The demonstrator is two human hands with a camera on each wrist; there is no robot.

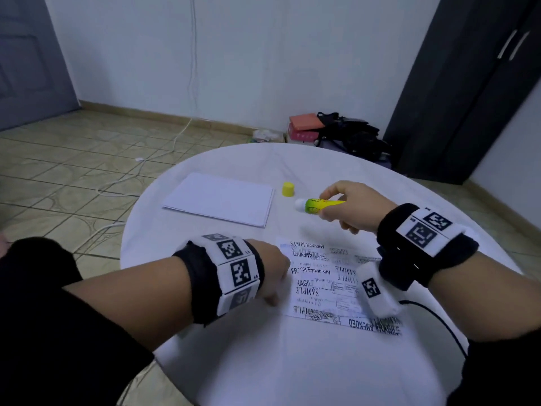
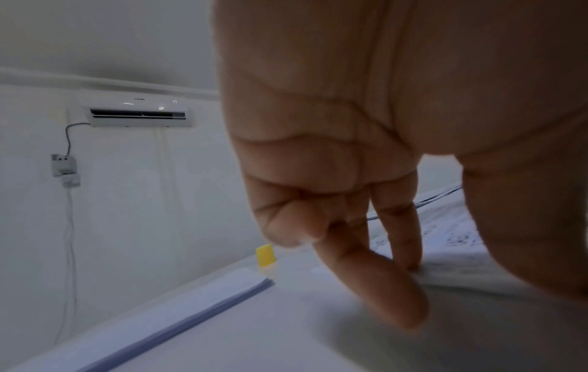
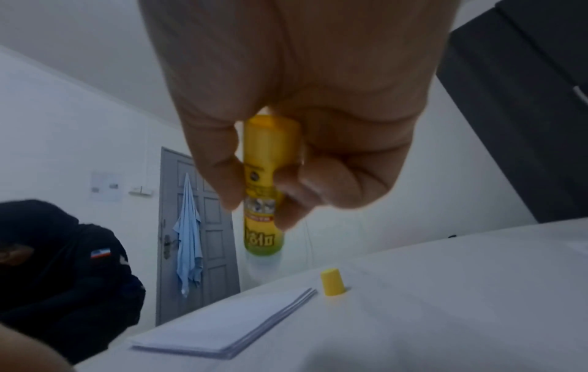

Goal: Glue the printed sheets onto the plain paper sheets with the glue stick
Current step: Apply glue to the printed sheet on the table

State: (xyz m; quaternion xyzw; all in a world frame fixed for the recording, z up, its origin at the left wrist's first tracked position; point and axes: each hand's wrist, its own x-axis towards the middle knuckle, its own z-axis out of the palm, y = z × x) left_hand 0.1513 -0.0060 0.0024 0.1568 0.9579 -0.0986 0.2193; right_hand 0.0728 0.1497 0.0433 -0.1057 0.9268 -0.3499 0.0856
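printed sheet [image 1: 325, 284]: read "SAMPLE", "AMENDED", "FRAGILE", "AIR MAIL", some upside down | glue stick [image 3: 262, 201]: label print was too blurred to read

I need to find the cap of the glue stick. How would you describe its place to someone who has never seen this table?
On the round white table, look at the far half, just right of the stack of plain paper. The cap stands there alone, upright: small, all yellow, and touched by neither hand, unlike the glue stick nearby.
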